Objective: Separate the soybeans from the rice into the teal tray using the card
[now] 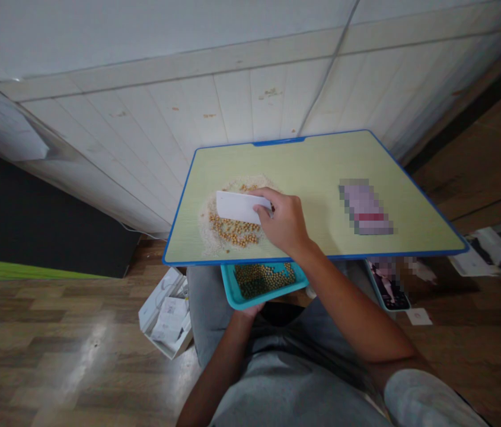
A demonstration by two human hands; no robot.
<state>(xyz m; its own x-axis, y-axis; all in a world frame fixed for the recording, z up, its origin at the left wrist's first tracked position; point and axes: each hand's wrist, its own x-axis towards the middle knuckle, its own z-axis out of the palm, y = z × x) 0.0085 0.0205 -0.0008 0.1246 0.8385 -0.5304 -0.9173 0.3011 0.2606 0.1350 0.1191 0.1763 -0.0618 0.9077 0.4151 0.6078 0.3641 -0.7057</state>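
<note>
My right hand (pixel 283 216) pinches one end of a flat white card (pixel 239 207), tilted over the small table (pixel 312 166). Under and around the card, round tan beans (pixel 239 238) that look like soybeans lie mixed with pale rice-like grains (pixel 208 234). Just below the table's near edge is a teal plastic tray (pixel 232 296) with a layer of the same beans (pixel 263 279) in it. My left hand (pixel 254 309) holds this tray from beneath at its near side, its fingers mostly hidden under it.
On the table's right half lies a blurred pinkish packet (pixel 366 207). An open white box (pixel 168 317) stands on the floor at left. A phone (pixel 388 284) is beside my right leg, near a white square (pixel 419 316). The panelled wall (pixel 232 112) borders the table's far edge.
</note>
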